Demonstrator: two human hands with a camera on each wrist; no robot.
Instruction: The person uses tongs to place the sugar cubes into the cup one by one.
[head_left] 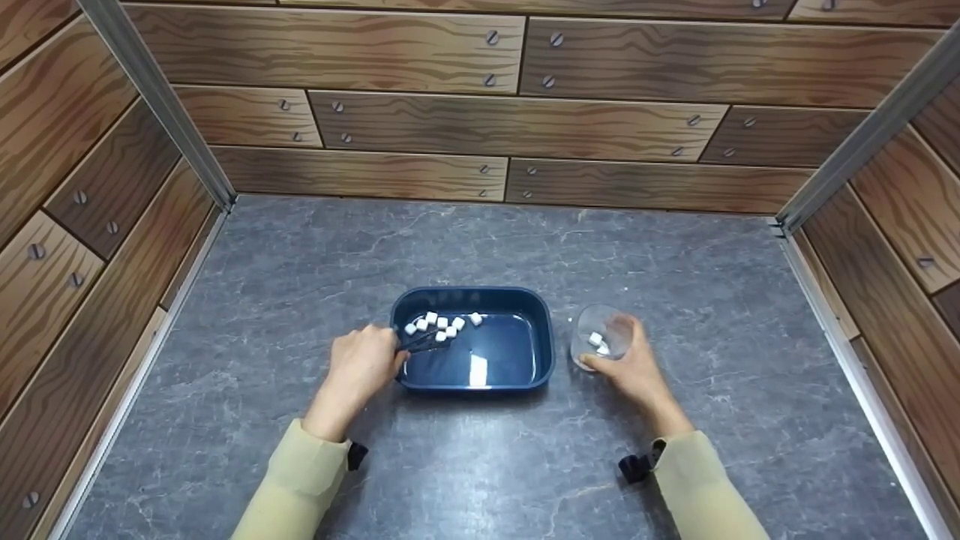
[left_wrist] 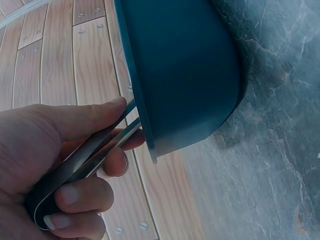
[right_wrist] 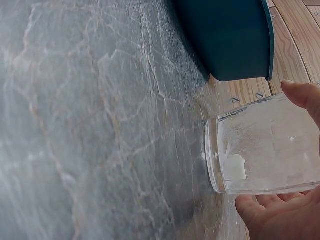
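My left hand (head_left: pixel 365 361) grips dark metal tongs (left_wrist: pixel 82 155) over the left rim of a dark blue rectangular basin (head_left: pixel 517 381). In the head view the tips of the tongs reach inside, close to several white cubes (head_left: pixel 442 323) gathered at the basin's left and back. The basin wall hides those tips in the left wrist view. To the right of the basin, my right hand (head_left: pixel 634 367) holds a clear glass (right_wrist: pixel 275 145) between thumb and fingers. A few white cubes (head_left: pixel 596 340) lie at the bottom of the glass, which stands upright on the table.
The grey marbled tabletop (head_left: pixel 480 457) runs under everything. Wood-patterned panels (head_left: pixel 420 120) wall it in at the back, left and right, with metal posts (head_left: pixel 161 105) in the corners.
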